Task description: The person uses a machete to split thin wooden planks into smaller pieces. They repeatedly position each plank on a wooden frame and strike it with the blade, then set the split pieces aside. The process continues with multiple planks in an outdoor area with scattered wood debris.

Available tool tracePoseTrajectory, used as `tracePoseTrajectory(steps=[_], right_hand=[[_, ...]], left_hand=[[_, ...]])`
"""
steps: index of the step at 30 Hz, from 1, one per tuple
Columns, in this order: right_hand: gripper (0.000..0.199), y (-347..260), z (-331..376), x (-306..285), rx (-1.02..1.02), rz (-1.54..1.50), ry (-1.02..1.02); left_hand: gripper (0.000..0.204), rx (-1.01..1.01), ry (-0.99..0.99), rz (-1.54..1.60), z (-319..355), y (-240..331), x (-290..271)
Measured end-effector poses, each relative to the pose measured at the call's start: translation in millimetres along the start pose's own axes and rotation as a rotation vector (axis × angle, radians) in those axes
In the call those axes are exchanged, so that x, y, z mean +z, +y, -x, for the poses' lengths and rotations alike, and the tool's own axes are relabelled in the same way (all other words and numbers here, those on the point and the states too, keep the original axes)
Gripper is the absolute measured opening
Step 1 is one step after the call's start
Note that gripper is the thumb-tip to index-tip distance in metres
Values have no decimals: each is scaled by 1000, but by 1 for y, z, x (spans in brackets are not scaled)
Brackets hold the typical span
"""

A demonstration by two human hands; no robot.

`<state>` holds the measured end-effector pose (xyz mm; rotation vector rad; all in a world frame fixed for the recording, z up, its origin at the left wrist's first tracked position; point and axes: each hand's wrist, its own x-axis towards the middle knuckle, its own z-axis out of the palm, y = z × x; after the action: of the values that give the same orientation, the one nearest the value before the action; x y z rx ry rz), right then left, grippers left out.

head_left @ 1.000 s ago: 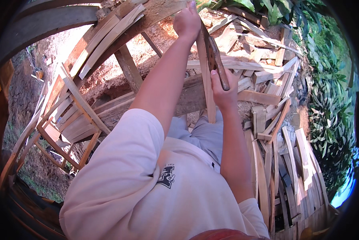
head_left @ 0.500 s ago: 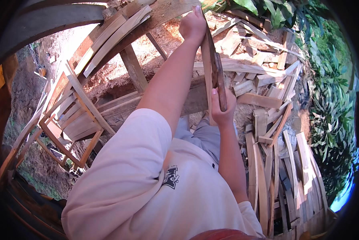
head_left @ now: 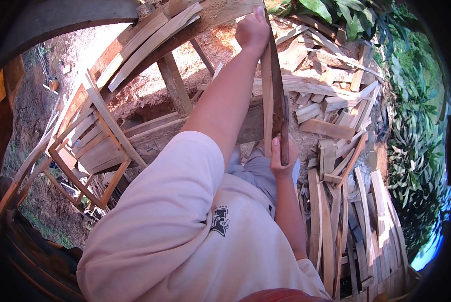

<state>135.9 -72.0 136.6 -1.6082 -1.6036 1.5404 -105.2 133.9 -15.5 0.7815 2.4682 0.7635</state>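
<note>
Your right hand wraps the brown handle of a dark, narrow-bladed handsaw lying along a pale wooden strip, your left hand curled at its upper end, hold unclear, amid timber beams, sawdust-strewn ground, offcuts and foliage.
</note>
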Motion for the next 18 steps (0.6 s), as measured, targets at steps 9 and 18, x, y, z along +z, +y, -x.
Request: tracePoseTrajectory(steps=[9,18], right_hand=[[21,-57,125,-62,155,215,-117],[13,-94,119,-76,223,137,-124]], left_hand=[[64,-84,-65,-43,2,9,-2],[61,-11,-50,14,38,-7,1]])
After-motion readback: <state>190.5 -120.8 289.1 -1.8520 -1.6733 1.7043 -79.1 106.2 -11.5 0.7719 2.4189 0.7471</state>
